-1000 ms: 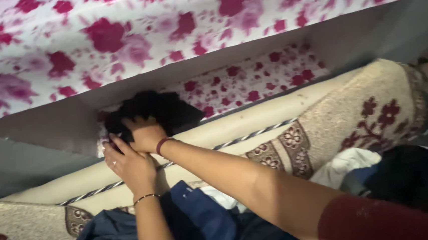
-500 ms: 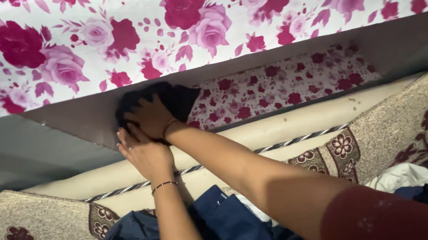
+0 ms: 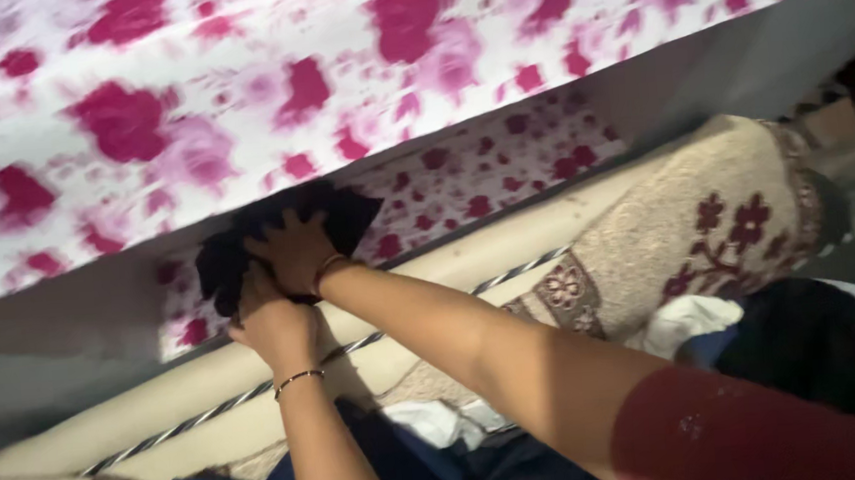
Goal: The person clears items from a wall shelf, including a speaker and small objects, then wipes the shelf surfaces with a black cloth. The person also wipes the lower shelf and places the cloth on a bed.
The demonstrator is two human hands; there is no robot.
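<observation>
Clothes lie heaped nearest the camera: a dark blue denim garment, a white cloth and a black bundle, all resting against a beige woven mat with maroon flower borders. A twisted black-and-white cord runs along the cream edge beyond it.

Both arms reach over that edge. The left hand, a thin bangle at its wrist, is curled against the near side of a folded black cloth; its fingers are hidden, so I cannot tell whether they grip. The right hand, with a dark red band at the wrist, lies spread flat on top of the cloth, fingers open and pressing down.

The black cloth sits at the left end of a shelf lined with white paper printed with pink flowers, under a blurred flowered panel. Judging by the hands, the cloth is being settled into place; letting go would call for lifting the flat hand without dragging the folds.
</observation>
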